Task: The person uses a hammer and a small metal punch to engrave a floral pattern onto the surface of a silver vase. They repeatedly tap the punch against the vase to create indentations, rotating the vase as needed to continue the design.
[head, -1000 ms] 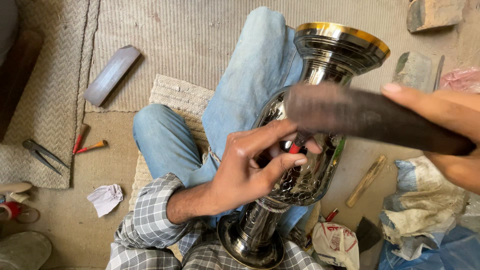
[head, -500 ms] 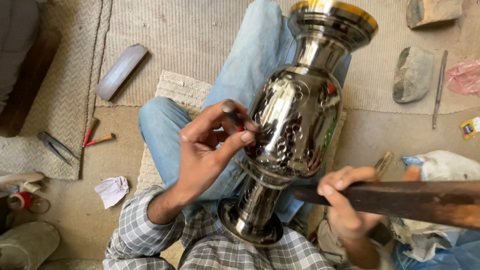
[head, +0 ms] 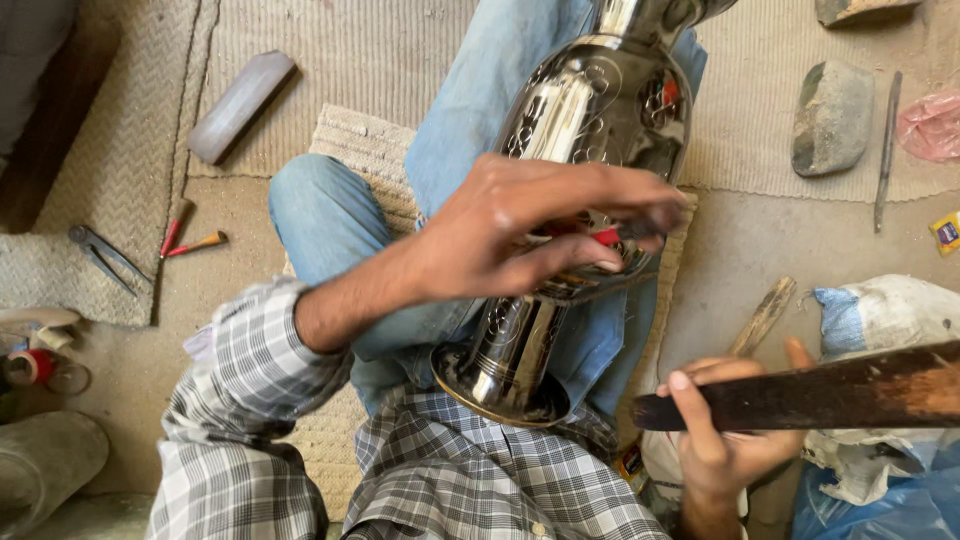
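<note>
A small red-tipped metal punch (head: pixel 606 236) is pinched in the closed fingers (head: pixel 560 255) of the left hand (head: pixel 500 235), pressed to the belly of a tall, engraved, polished silver-coloured metal vase (head: pixel 590 110) laid across the lap. Below the vase, a dark wooden mallet (head: pixel 800 398) is gripped by the right hand (head: pixel 725 440). The vase is judged rigid, heavy and slippery, best held at its narrow stem.

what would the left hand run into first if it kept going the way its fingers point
The left hand points rightward across the engraved metal vase, pinching a small red-tipped tool. It would likely meet the vase's belly first, though depth is unclear.
</note>
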Demonstrator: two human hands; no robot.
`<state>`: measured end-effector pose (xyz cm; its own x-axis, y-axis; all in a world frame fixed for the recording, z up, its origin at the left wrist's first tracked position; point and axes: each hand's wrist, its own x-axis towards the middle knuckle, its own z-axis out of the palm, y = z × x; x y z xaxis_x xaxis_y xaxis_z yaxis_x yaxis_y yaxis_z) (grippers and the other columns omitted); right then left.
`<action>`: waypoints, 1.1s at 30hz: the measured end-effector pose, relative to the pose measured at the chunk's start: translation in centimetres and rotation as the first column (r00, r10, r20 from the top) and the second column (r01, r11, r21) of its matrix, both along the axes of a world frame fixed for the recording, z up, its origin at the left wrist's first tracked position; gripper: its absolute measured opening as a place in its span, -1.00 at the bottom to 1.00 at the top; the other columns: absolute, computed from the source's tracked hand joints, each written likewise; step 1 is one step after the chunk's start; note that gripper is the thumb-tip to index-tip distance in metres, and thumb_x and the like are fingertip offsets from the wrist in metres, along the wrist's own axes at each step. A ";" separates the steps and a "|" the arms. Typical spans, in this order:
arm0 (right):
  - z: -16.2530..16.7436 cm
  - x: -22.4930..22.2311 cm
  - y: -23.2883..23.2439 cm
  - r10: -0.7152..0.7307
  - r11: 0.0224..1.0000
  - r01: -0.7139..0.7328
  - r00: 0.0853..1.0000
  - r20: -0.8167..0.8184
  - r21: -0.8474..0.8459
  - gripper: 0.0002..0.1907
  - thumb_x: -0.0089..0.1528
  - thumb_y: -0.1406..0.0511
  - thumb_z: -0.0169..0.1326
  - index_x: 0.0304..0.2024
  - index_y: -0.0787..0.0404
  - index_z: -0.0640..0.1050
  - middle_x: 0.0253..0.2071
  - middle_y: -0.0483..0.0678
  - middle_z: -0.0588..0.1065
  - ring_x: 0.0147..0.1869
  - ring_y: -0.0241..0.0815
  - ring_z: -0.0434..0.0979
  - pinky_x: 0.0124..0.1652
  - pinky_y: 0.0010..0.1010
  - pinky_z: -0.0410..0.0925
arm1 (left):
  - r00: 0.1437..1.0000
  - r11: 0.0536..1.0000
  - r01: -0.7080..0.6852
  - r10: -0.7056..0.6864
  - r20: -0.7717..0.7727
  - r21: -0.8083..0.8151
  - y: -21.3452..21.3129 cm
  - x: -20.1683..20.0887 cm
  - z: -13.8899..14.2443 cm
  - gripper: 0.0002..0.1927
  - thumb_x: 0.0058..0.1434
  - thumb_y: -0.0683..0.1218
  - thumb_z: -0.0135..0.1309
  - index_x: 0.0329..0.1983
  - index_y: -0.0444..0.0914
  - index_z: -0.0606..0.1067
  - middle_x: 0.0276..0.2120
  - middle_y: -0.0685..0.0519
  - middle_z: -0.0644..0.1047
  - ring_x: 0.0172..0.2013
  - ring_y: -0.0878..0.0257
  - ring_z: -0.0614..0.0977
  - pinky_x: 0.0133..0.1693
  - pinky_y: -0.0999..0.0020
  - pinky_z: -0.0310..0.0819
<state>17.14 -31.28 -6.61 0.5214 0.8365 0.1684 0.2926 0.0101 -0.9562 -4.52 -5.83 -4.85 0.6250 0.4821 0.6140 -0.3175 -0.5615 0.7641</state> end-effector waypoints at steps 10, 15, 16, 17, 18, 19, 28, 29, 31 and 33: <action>1.5 2.7 -3.4 -0.083 0.996 0.091 0.951 0.299 -0.013 0.00 0.41 0.53 0.15 0.57 0.13 -0.28 -0.28 0.21 0.48 -0.40 -0.05 0.49 -0.17 -0.29 0.46 | 0.926 0.894 0.378 -0.366 -0.096 0.238 3.6 1.1 1.5 -0.49 0.38 -0.01 0.18 0.38 -0.05 0.38 0.00 0.04 0.65 -0.08 0.03 0.69 -0.14 0.10 0.53; 3.0 1.8 -3.2 -0.254 0.952 0.222 0.957 0.141 0.209 -0.28 0.40 0.53 0.20 0.30 0.31 -0.05 -0.28 0.11 0.42 -0.38 -0.09 0.48 -0.15 -0.26 0.47 | 0.888 0.842 0.460 -0.437 -0.143 0.281 4.2 1.5 2.3 -0.47 0.42 0.00 0.21 0.42 -0.04 0.37 -0.06 0.05 0.68 -0.10 0.01 0.68 -0.17 0.07 0.47; 3.6 1.7 -2.7 -0.279 0.945 0.235 0.941 0.189 0.227 -0.34 0.36 0.53 0.24 0.21 0.37 0.02 -0.31 0.13 0.41 -0.39 -0.06 0.47 -0.18 -0.23 0.45 | 0.886 0.836 0.465 -0.439 -0.152 0.292 4.3 1.6 2.4 -0.45 0.42 -0.01 0.21 0.44 -0.04 0.37 -0.08 0.04 0.67 -0.12 0.00 0.67 -0.19 0.07 0.46; 4.1 1.5 -2.2 -0.306 0.937 0.248 0.922 0.236 0.246 -0.40 0.32 0.53 0.27 0.13 0.42 0.10 -0.34 0.14 0.41 -0.41 -0.02 0.46 -0.22 -0.19 0.44 | 0.883 0.829 0.469 -0.441 -0.162 0.303 4.3 1.7 2.5 -0.44 0.41 -0.03 0.21 0.46 -0.04 0.38 -0.11 0.03 0.67 -0.14 -0.01 0.67 -0.21 0.07 0.46; 4.9 1.7 -1.5 -0.273 0.958 0.195 0.848 0.455 0.212 -0.41 0.26 0.54 0.30 0.07 0.43 0.14 -0.35 0.18 0.42 -0.40 0.05 0.47 -0.24 -0.15 0.43 | 0.881 0.828 0.474 -0.446 -0.159 0.299 4.3 1.8 2.5 -0.44 0.40 -0.03 0.21 0.45 -0.02 0.38 -0.12 0.05 0.67 -0.14 0.01 0.67 -0.21 0.08 0.46; 5.6 2.0 -0.9 -0.222 0.975 0.151 0.728 0.649 0.165 -0.43 0.20 0.54 0.33 0.01 0.43 0.19 -0.36 0.23 0.42 -0.40 0.12 0.48 -0.26 -0.11 0.42 | 0.878 0.828 0.478 -0.452 -0.156 0.294 4.3 1.8 2.4 -0.45 0.40 -0.03 0.21 0.44 -0.01 0.39 -0.13 0.07 0.67 -0.15 0.04 0.68 -0.22 0.09 0.46; 8.3 3.4 1.5 0.105 0.978 0.124 0.394 0.913 -0.166 -0.60 0.15 0.62 0.27 -0.05 0.35 0.41 -0.33 0.23 0.49 -0.35 0.09 0.52 -0.29 -0.18 0.39 | 0.950 0.913 0.303 -0.311 -0.012 0.272 3.1 1.5 1.4 -0.48 0.39 -0.10 0.23 0.38 -0.01 0.38 -0.06 0.10 0.67 -0.13 0.07 0.69 -0.25 0.16 0.49; 8.3 3.4 1.6 0.120 0.977 0.118 0.388 0.914 -0.178 -0.61 0.15 0.61 0.28 -0.06 0.35 0.42 -0.32 0.23 0.49 -0.35 0.08 0.52 -0.29 -0.19 0.39 | 0.957 0.923 0.275 -0.289 0.015 0.269 2.9 1.5 1.3 -0.47 0.37 -0.12 0.23 0.37 -0.02 0.38 -0.02 0.09 0.66 -0.12 0.07 0.70 -0.26 0.15 0.50; 8.6 3.7 1.9 0.138 0.973 0.118 0.397 0.907 -0.199 -0.63 0.16 0.60 0.28 -0.06 0.37 0.43 -0.32 0.21 0.50 -0.34 0.07 0.52 -0.28 -0.21 0.39 | 0.961 0.931 0.265 -0.276 0.008 0.252 2.7 1.4 1.0 -0.46 0.37 -0.14 0.23 0.38 0.00 0.40 0.02 0.12 0.67 -0.11 0.11 0.72 -0.25 0.18 0.52; 8.6 4.0 2.2 0.164 0.970 0.105 0.385 0.908 -0.219 -0.65 0.17 0.58 0.29 -0.07 0.38 0.44 -0.31 0.20 0.50 -0.33 0.06 0.52 -0.27 -0.22 0.39 | 0.965 0.941 0.252 -0.263 0.020 0.227 2.6 1.2 0.7 -0.48 0.37 -0.14 0.23 0.37 -0.01 0.40 0.04 0.12 0.66 -0.10 0.13 0.72 -0.23 0.20 0.54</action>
